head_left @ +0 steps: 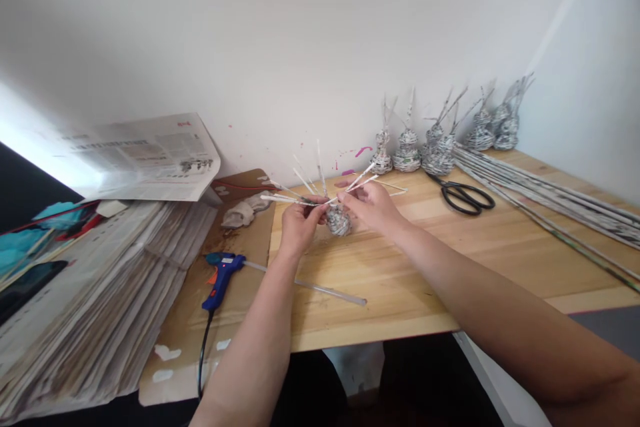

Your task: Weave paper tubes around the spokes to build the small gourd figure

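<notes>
One small round woven piece of grey-white newspaper [339, 220] is sitting at mid-tabletop, white paper strips [320, 173] fanning out above it; overlap is preventing an exact strip count. Two hands are working on it: the left hand [299, 223] is gripping it at the base of the strips, and the right hand [370, 203] is pinching a strip between thumb and finger.

At least six woven newspaper figures [407, 152] are standing along the white wall [300, 47], some overlapping.

The pale wooden tabletop [390, 307] is ending in a straight front edge before the person; bare wood is giving room between piece and edge. A translucent glue stick [335, 291] is crossing that room, passing behind the left forearm.

One pair of black-handled scissors [442, 183] and a bundle of long newspaper rods [545, 190] are bounding the right. One blue glue gun [223, 280] is resting on brown cardboard [175, 327] at left, its black cord [203, 347] trailing forward. One tall newspaper stack [150, 280] is hemming in the far left.
</notes>
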{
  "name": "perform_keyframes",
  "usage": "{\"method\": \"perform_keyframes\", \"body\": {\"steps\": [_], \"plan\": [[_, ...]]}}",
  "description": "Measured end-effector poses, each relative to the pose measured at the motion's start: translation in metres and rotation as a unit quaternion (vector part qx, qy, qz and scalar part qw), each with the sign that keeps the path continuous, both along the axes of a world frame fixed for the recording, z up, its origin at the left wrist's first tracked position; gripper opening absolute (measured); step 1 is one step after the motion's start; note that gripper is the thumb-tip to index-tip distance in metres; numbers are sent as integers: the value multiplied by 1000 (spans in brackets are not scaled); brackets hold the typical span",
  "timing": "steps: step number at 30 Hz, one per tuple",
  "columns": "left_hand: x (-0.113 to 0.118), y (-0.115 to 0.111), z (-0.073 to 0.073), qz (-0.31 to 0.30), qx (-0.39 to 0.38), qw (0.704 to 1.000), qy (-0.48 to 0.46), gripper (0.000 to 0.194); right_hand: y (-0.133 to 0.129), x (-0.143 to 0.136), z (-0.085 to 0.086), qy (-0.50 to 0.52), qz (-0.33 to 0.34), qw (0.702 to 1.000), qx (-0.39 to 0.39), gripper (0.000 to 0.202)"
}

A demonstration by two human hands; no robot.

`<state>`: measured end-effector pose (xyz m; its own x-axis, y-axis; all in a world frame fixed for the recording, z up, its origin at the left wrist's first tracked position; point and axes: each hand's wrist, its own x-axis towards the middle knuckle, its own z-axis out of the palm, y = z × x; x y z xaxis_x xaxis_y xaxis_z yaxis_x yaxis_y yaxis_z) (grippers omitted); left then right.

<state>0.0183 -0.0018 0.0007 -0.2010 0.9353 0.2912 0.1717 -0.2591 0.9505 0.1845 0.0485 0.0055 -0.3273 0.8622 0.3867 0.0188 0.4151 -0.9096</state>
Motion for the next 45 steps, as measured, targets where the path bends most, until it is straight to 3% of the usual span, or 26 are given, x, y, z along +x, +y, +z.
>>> {"method": "perform_keyframes", "body": {"steps": [5, 8, 12, 16, 19, 22, 27, 33, 38, 45], "plan": [[-3, 0, -3, 31, -5, 999, 20, 23, -7, 5, 9, -1, -103, 991, 81, 33], [-4, 1, -4, 44, -19, 998, 37, 23, -8, 4, 5, -58, -90, 983, 147, 27], [-5, 2, -7, 28, -14, 998, 49, 22, -6, 4, -1, -212, -82, 944, 238, 26], [-5, 1, -7, 26, 23, 996, 88, 17, -6, 6, -2, -335, -116, 911, 210, 37], [-6, 0, -5, 22, 59, 985, 160, 11, -6, 10, -3, -374, -96, 905, 178, 52], [-10, -2, -2, 30, 82, 972, 217, 9, -4, 14, -1, -362, -80, 911, 181, 63], [-14, -1, 0, 43, 78, 963, 254, 8, 0, 17, 8, -276, -49, 909, 310, 27], [-11, -3, 1, 18, 68, 966, 249, 9, 2, 21, 13, -273, -61, 897, 342, 22], [-11, -3, 1, -39, 85, 966, 240, 11, 1, 17, 11, -255, 34, 916, 306, 24], [-8, -2, -5, -51, 69, 978, 189, 13, -1, 8, 3, -226, -29, 947, 226, 18]]}}
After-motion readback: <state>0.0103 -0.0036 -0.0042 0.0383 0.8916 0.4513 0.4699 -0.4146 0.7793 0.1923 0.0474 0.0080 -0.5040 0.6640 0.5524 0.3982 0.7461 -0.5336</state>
